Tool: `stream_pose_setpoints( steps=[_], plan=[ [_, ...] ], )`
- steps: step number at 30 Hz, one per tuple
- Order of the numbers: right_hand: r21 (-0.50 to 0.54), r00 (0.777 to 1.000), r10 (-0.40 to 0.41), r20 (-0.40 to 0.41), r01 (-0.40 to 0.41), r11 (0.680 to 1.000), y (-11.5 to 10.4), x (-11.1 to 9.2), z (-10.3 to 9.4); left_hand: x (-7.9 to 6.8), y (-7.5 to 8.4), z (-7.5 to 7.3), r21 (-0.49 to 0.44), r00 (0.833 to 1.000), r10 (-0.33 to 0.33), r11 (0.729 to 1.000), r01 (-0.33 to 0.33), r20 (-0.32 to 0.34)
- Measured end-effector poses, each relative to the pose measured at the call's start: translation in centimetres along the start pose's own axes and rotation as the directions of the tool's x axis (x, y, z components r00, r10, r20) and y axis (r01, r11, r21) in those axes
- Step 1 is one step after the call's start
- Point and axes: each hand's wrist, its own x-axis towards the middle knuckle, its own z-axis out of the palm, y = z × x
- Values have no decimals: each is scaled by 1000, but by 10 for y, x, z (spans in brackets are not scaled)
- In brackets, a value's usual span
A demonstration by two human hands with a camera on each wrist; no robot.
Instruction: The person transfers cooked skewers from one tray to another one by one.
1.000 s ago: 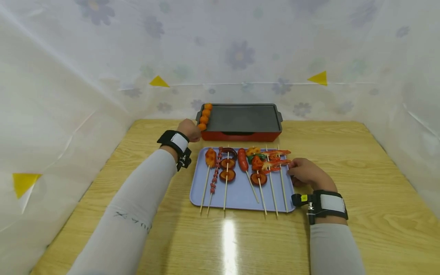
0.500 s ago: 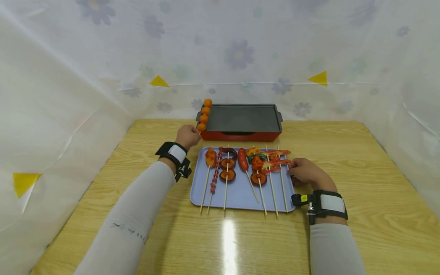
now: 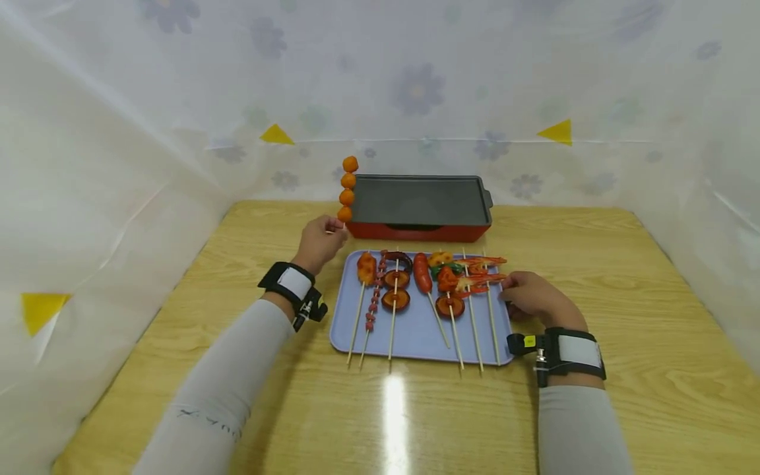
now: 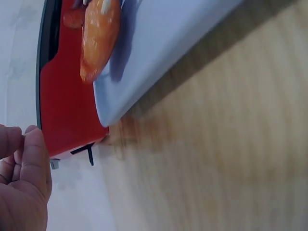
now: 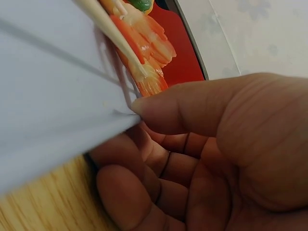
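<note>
My left hand [image 3: 318, 243] pinches the bottom of a skewer of orange balls [image 3: 347, 197] between thumb and fingers. It stands nearly upright, overlapping the left end of the black-topped red grill [image 3: 423, 198] in the head view. The left wrist view shows the fingertips [image 4: 32, 137] pressed together beside the grill's red side; the balls are out of that view. My right hand [image 3: 531, 295] grips the right rim of the lavender tray [image 3: 418, 340], thumb above and fingers curled beneath, close to the shrimp skewers [image 5: 151, 82].
Several skewers lie on the tray: a chicken-wing-like piece [image 3: 366, 268], small pink pieces [image 3: 374, 307], mushroom slices [image 3: 395, 300], a sausage [image 3: 422, 272]. Their sticks overhang its near edge. The wooden table [image 3: 451, 422] is enclosed by pale floral sheeting [image 3: 415, 66].
My left hand has drawn back slightly to the left, raising the orange-ball skewer off the grill's left end and tilting it more upright. The right hand has stayed at the tray rim.
</note>
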Motion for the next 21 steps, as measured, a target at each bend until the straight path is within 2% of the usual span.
stream_pose_setpoints(
  steps=[4, 9, 12, 16, 21],
  plan=[
    [-7, 1000, -1, 2, 1, 1000, 1, 0, 0, -12, -1, 3, -92, 999, 38, 995, -40, -23],
    [-17, 1000, -2, 3, 2, 1000, 3, 0, 0, -28, -2, 4, -37, 989, 130, 991, -132, -65],
    [-23, 1000, -6, 8, 6, 1000, 4, -1, -1, -44, -1, 2, 8, 985, 162, 987, -162, -68],
    [-32, 1000, -11, 9, 11, 999, 6, 0, -3, -71, -2, 2, 53, 993, 106, 993, -102, -60],
    [-26, 1000, -15, 15, 16, 1000, 5, 2, -4, -102, -4, -1, 116, 999, -29, 993, 33, -34]
  ],
)
